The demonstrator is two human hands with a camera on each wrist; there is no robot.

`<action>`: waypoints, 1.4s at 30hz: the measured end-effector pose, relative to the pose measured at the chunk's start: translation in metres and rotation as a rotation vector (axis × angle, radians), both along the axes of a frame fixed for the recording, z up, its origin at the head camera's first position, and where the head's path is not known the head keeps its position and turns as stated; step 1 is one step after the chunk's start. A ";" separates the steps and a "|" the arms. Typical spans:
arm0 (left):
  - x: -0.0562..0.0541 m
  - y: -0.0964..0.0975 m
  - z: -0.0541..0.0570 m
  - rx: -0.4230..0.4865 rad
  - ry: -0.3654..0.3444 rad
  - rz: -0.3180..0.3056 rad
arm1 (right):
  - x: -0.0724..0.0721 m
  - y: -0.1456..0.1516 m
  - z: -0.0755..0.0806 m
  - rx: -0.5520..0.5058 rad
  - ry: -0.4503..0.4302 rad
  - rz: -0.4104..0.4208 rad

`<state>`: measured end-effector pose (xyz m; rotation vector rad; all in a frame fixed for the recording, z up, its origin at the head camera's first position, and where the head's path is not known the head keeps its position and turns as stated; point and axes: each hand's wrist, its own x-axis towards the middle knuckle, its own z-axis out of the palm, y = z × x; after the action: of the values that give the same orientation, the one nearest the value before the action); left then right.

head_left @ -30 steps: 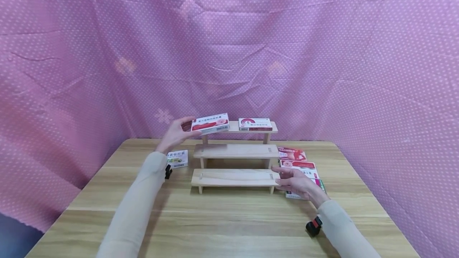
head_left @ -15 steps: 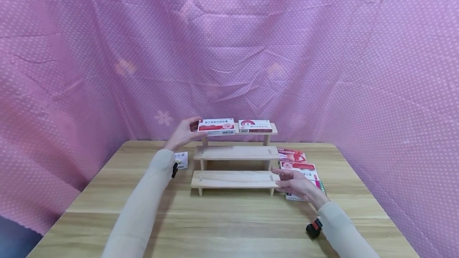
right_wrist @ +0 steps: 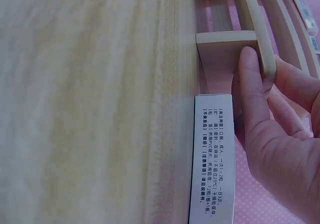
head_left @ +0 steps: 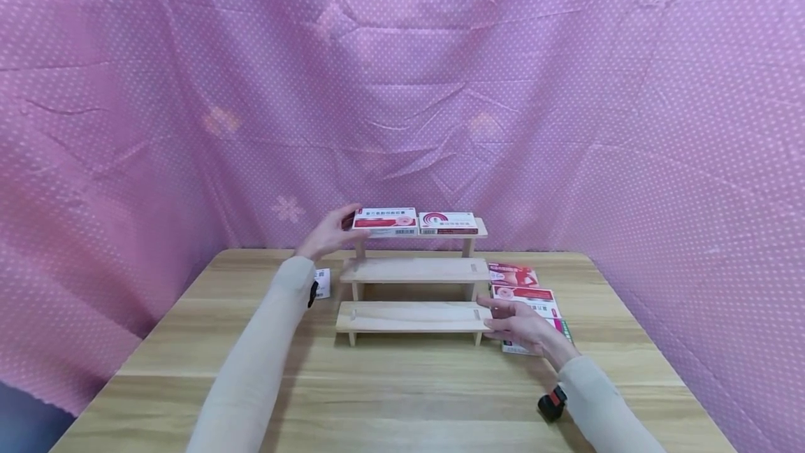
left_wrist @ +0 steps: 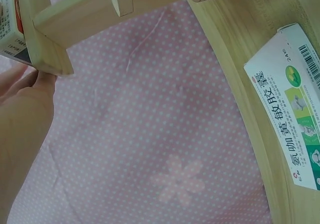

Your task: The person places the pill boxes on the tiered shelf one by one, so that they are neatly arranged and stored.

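My left hand [head_left: 328,232] holds a white-and-red medicine box [head_left: 385,222] by its left end. The box lies on the top shelf of a three-step wooden stand [head_left: 415,270], close beside a second white-and-red medicine box [head_left: 448,223]. In the left wrist view the left fingers are partly hidden at the shelf's end. My right hand [head_left: 523,327] grips the right end of the lowest shelf, and the right wrist view shows its fingers [right_wrist: 252,84] around the board [right_wrist: 267,66].
Right of the stand lie a red medicine box [head_left: 514,275], a red-and-white one [head_left: 531,297] and a green-edged one [head_left: 517,349], partly behind the right hand. Another white box [left_wrist: 285,109] lies left, mostly behind the left sleeve. A pink dotted cloth [head_left: 402,89] hangs behind the table [head_left: 402,397].
My left hand has moved right with its medicine box, which was tilted above the shelf and now lies level next to the other box. The right hand stays at the stand.
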<state>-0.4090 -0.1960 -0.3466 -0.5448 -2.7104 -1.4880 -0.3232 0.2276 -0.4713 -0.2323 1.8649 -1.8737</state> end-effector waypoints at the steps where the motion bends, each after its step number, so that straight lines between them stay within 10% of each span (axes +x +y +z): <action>1: 0.000 0.000 0.000 -0.005 -0.002 -0.004 | 0.000 0.000 0.000 0.001 0.001 0.000; 25: -0.002 0.002 0.002 0.010 -0.030 -0.001 | 0.002 -0.001 0.002 0.028 -0.002 -0.019; 42: 0.013 -0.014 -0.007 0.242 0.052 0.101 | 0.000 0.000 0.002 0.021 -0.002 0.002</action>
<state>-0.3962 -0.2102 -0.3535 -0.4240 -2.4309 -1.7157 -0.3232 0.2273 -0.4697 -0.2251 1.8813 -1.8521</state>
